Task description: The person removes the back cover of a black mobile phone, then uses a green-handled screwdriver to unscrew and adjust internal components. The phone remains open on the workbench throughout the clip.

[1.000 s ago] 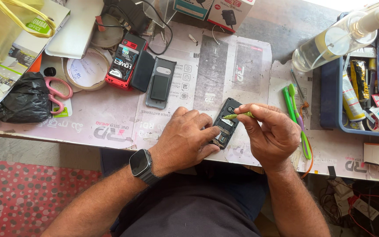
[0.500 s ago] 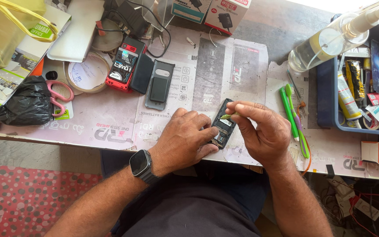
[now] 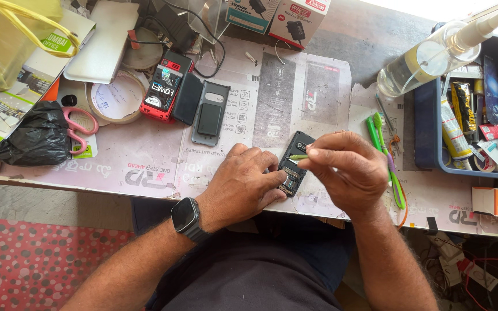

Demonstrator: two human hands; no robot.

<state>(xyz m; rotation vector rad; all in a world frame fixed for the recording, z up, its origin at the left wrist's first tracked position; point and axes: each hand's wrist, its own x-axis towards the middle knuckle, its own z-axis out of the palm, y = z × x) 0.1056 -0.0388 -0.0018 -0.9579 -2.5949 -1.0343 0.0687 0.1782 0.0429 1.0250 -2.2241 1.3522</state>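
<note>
A small black phone (image 3: 295,158) with its back off lies on the paper-covered table (image 3: 145,161). My left hand (image 3: 243,184), with a smartwatch (image 3: 187,217) on the wrist, presses the phone's lower end down with the fingers. My right hand (image 3: 347,170) pinches a thin green tool (image 3: 298,156), its tip resting over the phone's open back. The phone's lower part is hidden under my fingers.
A red and black phone (image 3: 165,86), a dark back cover (image 3: 210,115), pink scissors (image 3: 79,129), a tape roll (image 3: 113,97) and a black bag (image 3: 33,141) lie to the left. Green toothbrushes (image 3: 384,150), a spray bottle (image 3: 427,57) and a blue bin (image 3: 427,126) of tools stand to the right.
My right hand has shifted slightly left over the phone, turning the green tool so less of it shows. The left hand stays pressed on the phone.
</note>
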